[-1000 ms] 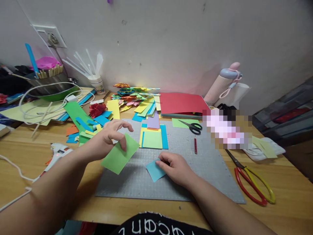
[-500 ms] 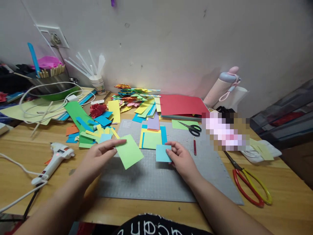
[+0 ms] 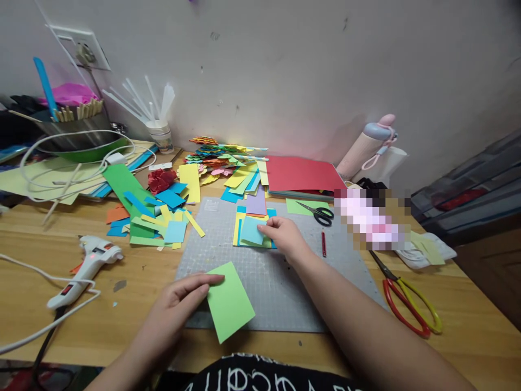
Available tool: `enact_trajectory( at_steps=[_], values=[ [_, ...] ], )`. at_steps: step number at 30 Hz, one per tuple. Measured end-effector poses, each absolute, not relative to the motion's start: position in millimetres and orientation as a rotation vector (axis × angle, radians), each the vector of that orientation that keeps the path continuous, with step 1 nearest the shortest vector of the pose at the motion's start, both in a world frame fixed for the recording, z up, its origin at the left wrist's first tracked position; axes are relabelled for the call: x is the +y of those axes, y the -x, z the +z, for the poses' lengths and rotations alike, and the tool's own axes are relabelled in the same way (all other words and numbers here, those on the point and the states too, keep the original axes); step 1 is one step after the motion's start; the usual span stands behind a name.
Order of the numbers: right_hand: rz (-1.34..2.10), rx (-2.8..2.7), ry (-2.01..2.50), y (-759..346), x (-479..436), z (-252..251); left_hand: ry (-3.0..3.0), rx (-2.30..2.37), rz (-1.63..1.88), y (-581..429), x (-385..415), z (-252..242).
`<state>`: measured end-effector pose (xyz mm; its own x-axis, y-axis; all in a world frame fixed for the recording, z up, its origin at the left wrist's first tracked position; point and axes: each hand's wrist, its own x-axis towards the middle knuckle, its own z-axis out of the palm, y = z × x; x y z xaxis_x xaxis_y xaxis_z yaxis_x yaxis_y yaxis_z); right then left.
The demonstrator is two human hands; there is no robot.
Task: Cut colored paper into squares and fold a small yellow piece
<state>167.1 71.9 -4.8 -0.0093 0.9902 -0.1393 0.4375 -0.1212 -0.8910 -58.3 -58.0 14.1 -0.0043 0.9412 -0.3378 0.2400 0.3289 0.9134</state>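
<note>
Between the thumb and forefinger of my left hand point(image 3: 185, 296) is a light green paper rectangle point(image 3: 232, 304), tilted above the front edge of the grey cutting mat point(image 3: 293, 288). My right hand point(image 3: 285, 236) pinches a small light blue paper square point(image 3: 252, 231) by its right edge. That square is over a stack of yellow, blue and green paper sheets point(image 3: 236, 228) on the mat and hides part of it. Whether the square touches the stack I cannot tell. A purple paper point(image 3: 256, 202) overlaps the stack's far edge.
Black-handled scissors point(image 3: 321, 214) and a red pencil point(image 3: 324, 244) lie on the mat's right side. Larger red-and-yellow scissors point(image 3: 407, 298) lie at its right edge. To the left are a white glue gun point(image 3: 87, 266) with its cord and a heap of paper scraps point(image 3: 157, 217).
My right hand has carried the light blue square forward and left, over the stack. My left hand has drawn the light green paper back toward me.
</note>
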Motion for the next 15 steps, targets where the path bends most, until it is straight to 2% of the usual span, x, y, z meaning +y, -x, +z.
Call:
enact_trajectory(
  at_steps=[6,9,11,13,15],
  values=[
    [0.634,-1.734,1.682,-164,67,-3,-1.136,1.447,0.851,66,-61,12],
    [0.543,-1.806,1.621,-157,47,6,-1.089,1.426,0.89,68,-62,10],
    [0.732,-1.896,1.483,-150,28,11,-1.059,1.432,0.918,69,-63,7],
    [1.243,-1.887,1.35,-144,7,11,-1.013,1.438,0.963,68,-64,3],
    [1.554,-1.762,1.279,-138,-10,7,-0.969,1.429,1.009,67,-67,-1]
  ],
)
